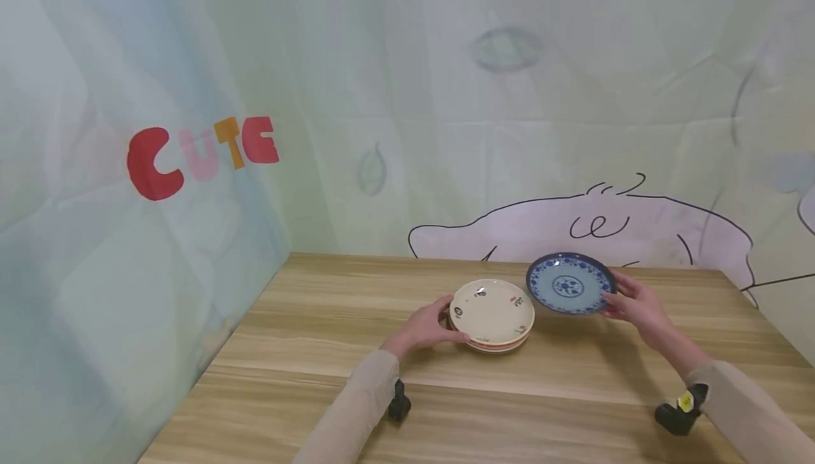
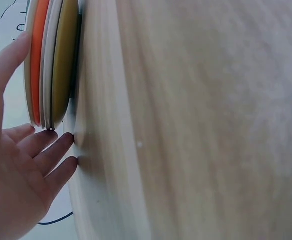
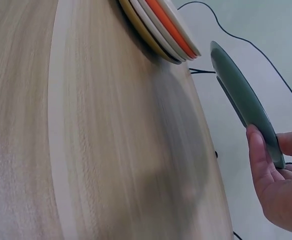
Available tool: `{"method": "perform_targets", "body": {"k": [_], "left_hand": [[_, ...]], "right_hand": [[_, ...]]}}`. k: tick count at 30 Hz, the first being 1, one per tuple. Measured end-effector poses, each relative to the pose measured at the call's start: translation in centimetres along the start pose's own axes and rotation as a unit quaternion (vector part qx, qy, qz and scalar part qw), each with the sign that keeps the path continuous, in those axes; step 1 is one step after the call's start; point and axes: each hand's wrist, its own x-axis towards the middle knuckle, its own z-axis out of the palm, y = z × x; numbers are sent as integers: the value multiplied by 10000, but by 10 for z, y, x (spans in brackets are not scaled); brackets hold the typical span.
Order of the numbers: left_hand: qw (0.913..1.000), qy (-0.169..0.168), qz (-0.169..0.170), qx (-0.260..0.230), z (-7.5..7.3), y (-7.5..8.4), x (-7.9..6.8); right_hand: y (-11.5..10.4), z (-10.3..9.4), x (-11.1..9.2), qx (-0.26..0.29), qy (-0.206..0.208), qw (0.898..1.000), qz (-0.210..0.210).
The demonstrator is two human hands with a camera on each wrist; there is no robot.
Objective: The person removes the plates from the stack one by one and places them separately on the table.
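a low stack of plates (image 1: 492,314) stood on the wood-grained desk (image 1: 541,414), toward its far edge, with a cream plate (image 1: 490,310) on top that carried small floral motifs near its rim. the left wrist view showed an orange-banded rim (image 2: 37,65) near the top, pale rims between, and a mustard-yellow plate (image 2: 67,55) lower down. the left hand (image 1: 425,326) gripped the left side of the stack in a wide curve, its thumb against the near edge and its other fingers bent round the far side, the lower ones loosely spread.

the right hand (image 1: 642,306) pinched the right edge of a blue-and-white plate (image 1: 569,284) between thumb and fingers. that plate was held up off the desk, tilted, just to the right of the stack and slightly beyond it; the right wrist view showed a gap between the two. its underside looked grey-green there, and a soft shadow (image 3: 181,135) fell on the desk.

both forearms wore beige sleeves (image 1: 356,404), with a black device (image 1: 678,418) at each wrist. behind the desk hung a pale backdrop (image 1: 395,47) with a line-drawn cartoon figure (image 1: 528,227) and colourful letters (image 1: 141,167) reading "cute" at the left.
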Motion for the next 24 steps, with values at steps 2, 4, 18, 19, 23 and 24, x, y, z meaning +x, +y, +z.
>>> {"method": "perform_targets", "body": {"k": [2,4,18,19,23,24], "left_hand": [[10000,7,15,4,0,-1,0],[10000,8,16,-23,1,-1,1],[10000,-14,-3,-6,1,2,1],[10000,-17,8,25,1,1,1],[10000,-16,37,89,0,0,1],[10000,-14,37,77,0,0,1]], "right_hand": [[2,-1,-1,-20,32,10000,30],[4,-2,-2,-2,34,10000,48],[26,-1,-8,155,284,9988,372],[27,0,-8,180,276,9986,418],[29,1,-9,341,269,9978,495],[29,2,-9,382,272,9977,490]]}}
